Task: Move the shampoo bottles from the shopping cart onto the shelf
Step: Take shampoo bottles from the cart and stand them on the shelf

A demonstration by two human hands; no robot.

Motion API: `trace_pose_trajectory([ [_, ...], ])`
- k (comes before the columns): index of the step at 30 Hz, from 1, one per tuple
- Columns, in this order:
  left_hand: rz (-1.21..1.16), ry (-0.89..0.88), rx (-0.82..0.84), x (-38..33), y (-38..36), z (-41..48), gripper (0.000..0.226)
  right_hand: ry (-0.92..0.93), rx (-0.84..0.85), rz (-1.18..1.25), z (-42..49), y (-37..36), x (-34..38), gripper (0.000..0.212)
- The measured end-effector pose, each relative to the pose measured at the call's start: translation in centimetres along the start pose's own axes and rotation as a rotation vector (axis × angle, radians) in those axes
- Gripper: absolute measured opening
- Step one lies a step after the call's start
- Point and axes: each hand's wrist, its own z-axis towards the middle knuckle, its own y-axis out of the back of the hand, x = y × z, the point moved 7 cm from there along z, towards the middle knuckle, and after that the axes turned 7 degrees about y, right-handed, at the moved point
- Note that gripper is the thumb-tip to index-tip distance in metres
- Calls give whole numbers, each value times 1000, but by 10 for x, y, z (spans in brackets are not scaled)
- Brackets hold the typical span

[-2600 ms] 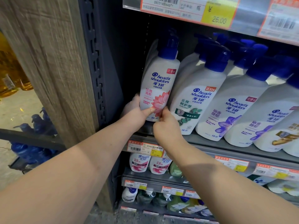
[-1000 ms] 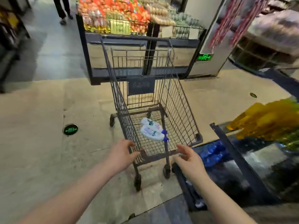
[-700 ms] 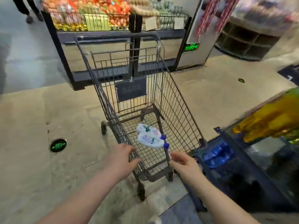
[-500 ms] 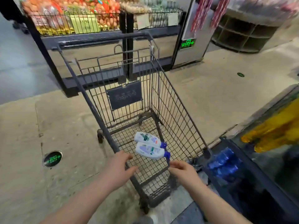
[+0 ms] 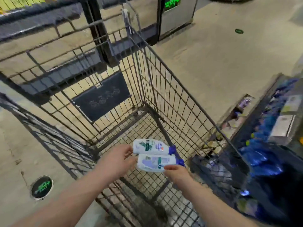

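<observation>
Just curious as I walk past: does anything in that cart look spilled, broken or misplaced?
Nothing stands out. The farther shampoo bottle and nearer shampoo bottle lie on their sides, touching, on the floor of the shopping cart, caps on, no spill visible.

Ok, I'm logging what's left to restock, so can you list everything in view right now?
shopping cart: one, dark wire, centre of the floor.
shampoo bottles: two, white with blue caps, lying side by side inside the cart.
panel: one, dark, on the cart's far wall.
floor markers: two, round, green on black, near left and far right.
lit sign: one, green, top edge.
shelf stock: count unclear, blue, blurred, right side.
left grip: one, bare hand, open, by the bottles' bases.
right grip: one, bare hand, open, by the nearer bottle.
</observation>
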Motion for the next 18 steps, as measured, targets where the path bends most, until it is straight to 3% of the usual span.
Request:
trace_pose_trajectory([
  [9, 195, -204, 12, -6, 36, 127, 36, -49, -128, 290, 111, -68, 22, 34],
  [14, 61, -144, 95, 14, 34, 165, 37, -197, -217, 567, 147, -95, 18, 25],
  [18, 208, -192, 161, 9, 25, 170, 46, -321, -371, 723, 160, -96, 10, 24],
])
